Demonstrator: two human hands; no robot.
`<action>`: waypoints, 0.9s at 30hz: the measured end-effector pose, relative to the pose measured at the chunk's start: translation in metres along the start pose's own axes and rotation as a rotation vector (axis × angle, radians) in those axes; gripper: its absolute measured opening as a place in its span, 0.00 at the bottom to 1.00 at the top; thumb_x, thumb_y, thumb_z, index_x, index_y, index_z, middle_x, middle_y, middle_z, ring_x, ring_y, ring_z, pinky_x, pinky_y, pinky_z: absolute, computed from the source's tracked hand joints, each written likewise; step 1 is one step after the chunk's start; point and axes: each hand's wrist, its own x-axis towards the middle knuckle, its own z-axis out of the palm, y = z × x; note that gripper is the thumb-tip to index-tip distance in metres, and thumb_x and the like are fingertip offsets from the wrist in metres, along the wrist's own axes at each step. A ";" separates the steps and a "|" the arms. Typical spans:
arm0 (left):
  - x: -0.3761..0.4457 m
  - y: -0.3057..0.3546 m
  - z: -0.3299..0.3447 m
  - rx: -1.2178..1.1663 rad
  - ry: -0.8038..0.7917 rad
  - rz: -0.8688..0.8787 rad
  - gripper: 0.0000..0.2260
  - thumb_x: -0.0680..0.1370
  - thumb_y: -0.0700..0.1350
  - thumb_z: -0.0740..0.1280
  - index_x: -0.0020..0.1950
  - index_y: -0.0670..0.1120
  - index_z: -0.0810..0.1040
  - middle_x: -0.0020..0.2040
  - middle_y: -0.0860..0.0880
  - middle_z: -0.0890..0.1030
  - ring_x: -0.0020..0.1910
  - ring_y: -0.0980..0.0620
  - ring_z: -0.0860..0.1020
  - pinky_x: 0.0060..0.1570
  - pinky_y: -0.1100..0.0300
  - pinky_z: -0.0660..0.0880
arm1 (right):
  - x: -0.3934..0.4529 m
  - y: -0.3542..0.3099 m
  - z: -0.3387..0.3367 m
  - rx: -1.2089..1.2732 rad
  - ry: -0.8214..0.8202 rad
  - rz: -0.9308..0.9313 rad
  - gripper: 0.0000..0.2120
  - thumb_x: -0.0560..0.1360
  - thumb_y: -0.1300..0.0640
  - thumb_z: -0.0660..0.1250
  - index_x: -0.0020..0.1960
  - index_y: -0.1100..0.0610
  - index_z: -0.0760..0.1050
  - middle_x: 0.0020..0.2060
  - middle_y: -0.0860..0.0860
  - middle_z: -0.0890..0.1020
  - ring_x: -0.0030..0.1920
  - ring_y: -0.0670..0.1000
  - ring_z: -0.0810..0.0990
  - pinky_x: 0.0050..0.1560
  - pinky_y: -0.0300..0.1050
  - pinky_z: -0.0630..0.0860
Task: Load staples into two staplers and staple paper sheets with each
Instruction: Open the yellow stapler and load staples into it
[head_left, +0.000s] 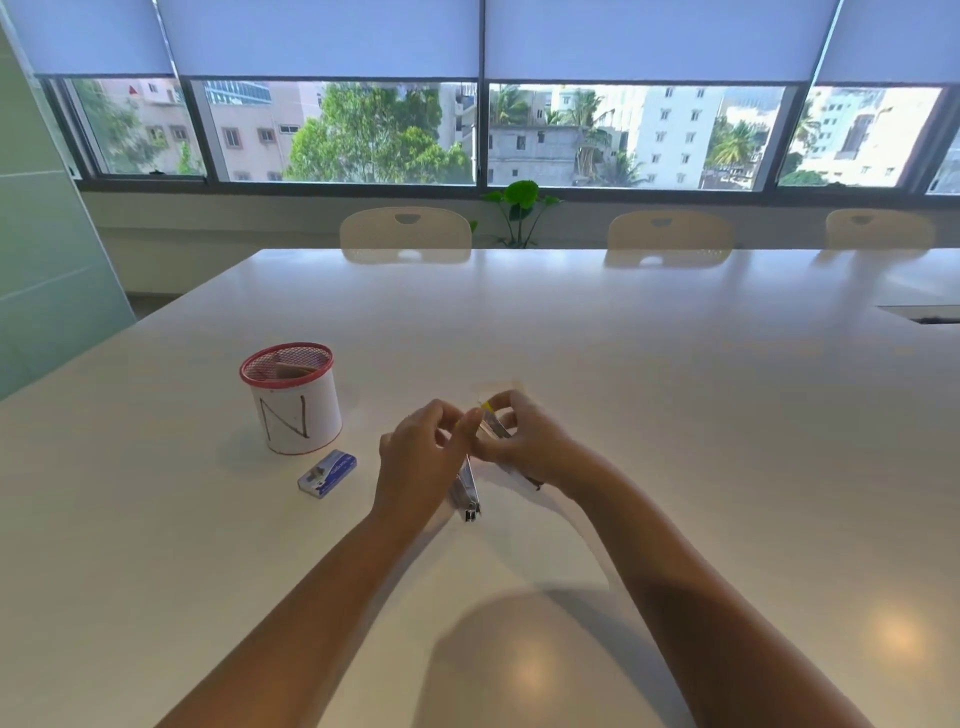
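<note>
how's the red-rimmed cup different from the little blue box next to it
The cup stands upright, round and tall; the staple box lies flat, low and rectangular. The cup is white with a red mesh rim and a handwritten N; the box is blue with print. Both sit untouched on the white table, left of the hands.

Single head-worn wide-angle view.
Looks forward and down over the glossy white table (675, 364), windows beyond.

A hand-drawn capital "N" stands on the white pen cup (296, 410); the staple box (327, 474) print is unreadable.
</note>
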 end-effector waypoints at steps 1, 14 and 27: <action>0.000 -0.001 0.001 -0.016 -0.006 -0.013 0.18 0.69 0.64 0.55 0.42 0.51 0.71 0.37 0.58 0.75 0.40 0.51 0.76 0.55 0.44 0.74 | 0.000 0.000 0.000 0.021 0.009 -0.023 0.23 0.71 0.53 0.72 0.61 0.56 0.67 0.42 0.49 0.75 0.36 0.45 0.74 0.26 0.30 0.68; 0.004 -0.007 0.002 -0.153 -0.036 -0.100 0.18 0.78 0.52 0.56 0.35 0.41 0.71 0.30 0.45 0.72 0.31 0.50 0.70 0.37 0.55 0.69 | -0.002 -0.002 0.000 0.500 -0.035 -0.054 0.15 0.78 0.62 0.61 0.64 0.61 0.71 0.41 0.52 0.79 0.38 0.46 0.75 0.35 0.30 0.72; 0.008 -0.002 0.007 -0.008 0.062 0.042 0.22 0.74 0.57 0.55 0.33 0.38 0.70 0.25 0.50 0.67 0.27 0.50 0.65 0.30 0.56 0.63 | 0.002 -0.004 0.016 0.741 0.124 -0.041 0.13 0.79 0.64 0.59 0.60 0.68 0.73 0.43 0.58 0.76 0.28 0.39 0.78 0.34 0.29 0.75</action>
